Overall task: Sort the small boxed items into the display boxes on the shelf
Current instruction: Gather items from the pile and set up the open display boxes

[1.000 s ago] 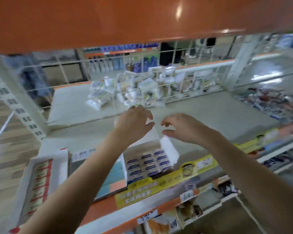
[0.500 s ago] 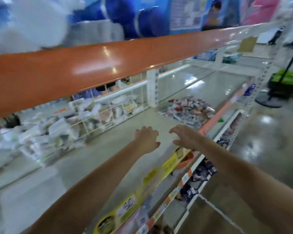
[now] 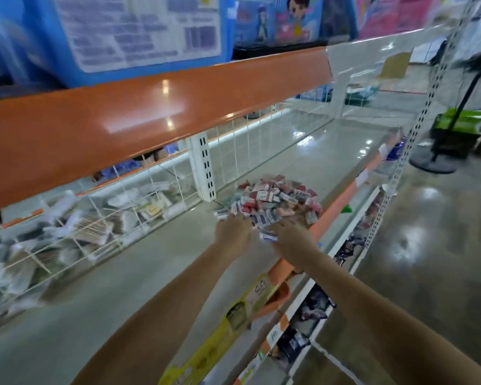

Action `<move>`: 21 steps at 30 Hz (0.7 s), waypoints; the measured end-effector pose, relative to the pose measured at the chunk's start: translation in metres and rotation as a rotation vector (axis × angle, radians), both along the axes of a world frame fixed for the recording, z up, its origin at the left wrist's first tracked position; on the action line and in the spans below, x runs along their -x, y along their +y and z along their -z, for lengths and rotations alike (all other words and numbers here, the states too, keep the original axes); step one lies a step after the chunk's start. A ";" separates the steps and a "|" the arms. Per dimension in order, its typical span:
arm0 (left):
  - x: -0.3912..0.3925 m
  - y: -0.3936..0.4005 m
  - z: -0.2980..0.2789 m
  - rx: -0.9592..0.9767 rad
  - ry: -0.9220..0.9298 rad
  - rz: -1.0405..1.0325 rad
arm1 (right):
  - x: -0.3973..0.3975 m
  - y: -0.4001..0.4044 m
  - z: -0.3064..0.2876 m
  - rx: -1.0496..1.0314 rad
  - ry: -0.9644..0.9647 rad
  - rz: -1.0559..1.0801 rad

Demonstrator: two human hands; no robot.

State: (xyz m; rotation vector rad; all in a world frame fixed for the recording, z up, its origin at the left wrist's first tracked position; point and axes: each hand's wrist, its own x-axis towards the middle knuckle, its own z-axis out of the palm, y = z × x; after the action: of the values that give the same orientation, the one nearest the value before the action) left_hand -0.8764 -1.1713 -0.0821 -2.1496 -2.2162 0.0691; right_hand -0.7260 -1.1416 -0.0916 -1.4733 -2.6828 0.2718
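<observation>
Both our hands reach the near edge of a loose heap of small red, white and blue cardboard boxes (image 3: 272,202) lying toward the front edge of the pale grey shelf board (image 3: 139,273). Our left hand (image 3: 233,232) curls into the heap; we cannot tell whether it encloses a box. Our right hand (image 3: 292,240) appears to pinch one blue-and-white box (image 3: 268,236) at its fingertips. No display boxes are visible here. Risk: sweeping both hands through the heap could push boxes over the orange front lip (image 3: 342,201), since the pile sits close to it.
</observation>
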 end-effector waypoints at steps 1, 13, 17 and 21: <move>0.002 0.005 0.003 -0.004 0.016 -0.011 | 0.002 0.004 0.004 -0.007 0.010 -0.016; 0.013 0.032 0.032 -0.140 0.350 0.100 | 0.003 0.018 0.021 -0.099 0.084 -0.038; 0.016 0.032 0.034 -0.153 0.435 0.160 | 0.003 0.018 0.024 -0.120 0.112 -0.036; 0.019 0.030 0.032 -0.168 0.403 0.211 | 0.001 0.017 0.027 -0.133 0.144 -0.036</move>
State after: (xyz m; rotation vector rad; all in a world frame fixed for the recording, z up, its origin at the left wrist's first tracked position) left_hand -0.8959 -1.1411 -0.1138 -2.0472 -1.7074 0.2700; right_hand -0.7268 -1.1246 -0.1188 -1.3172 -2.5612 0.1897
